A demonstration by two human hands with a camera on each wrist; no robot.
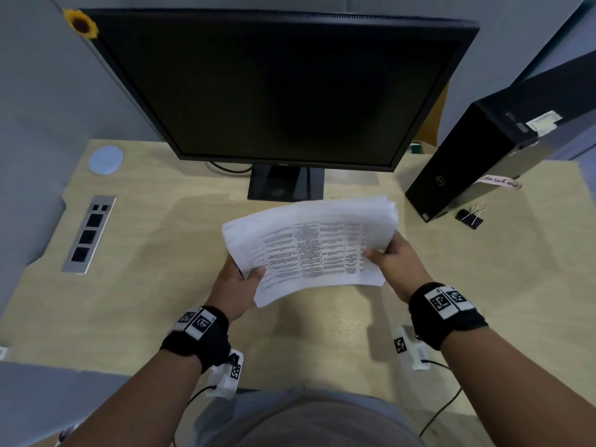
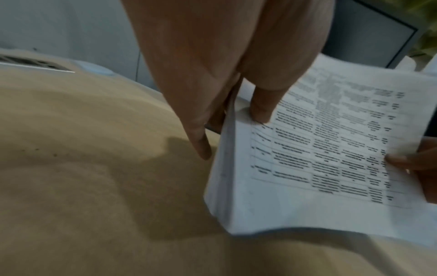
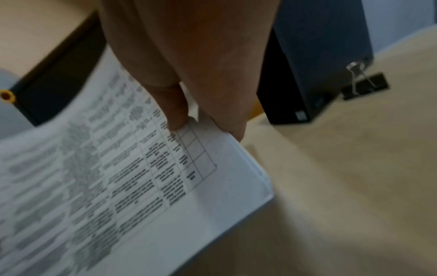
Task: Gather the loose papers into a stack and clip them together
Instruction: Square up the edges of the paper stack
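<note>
Mid-frame above the desk [image 1: 129,301], the left hand [image 1: 238,285] and right hand [image 1: 398,264] each pinch an end of the gathered papers [image 1: 309,250], apparently squaring the stack; next comes reaching for the binder clip [image 1: 471,216] lying at right beside the computer tower [image 1: 483,162].
</note>
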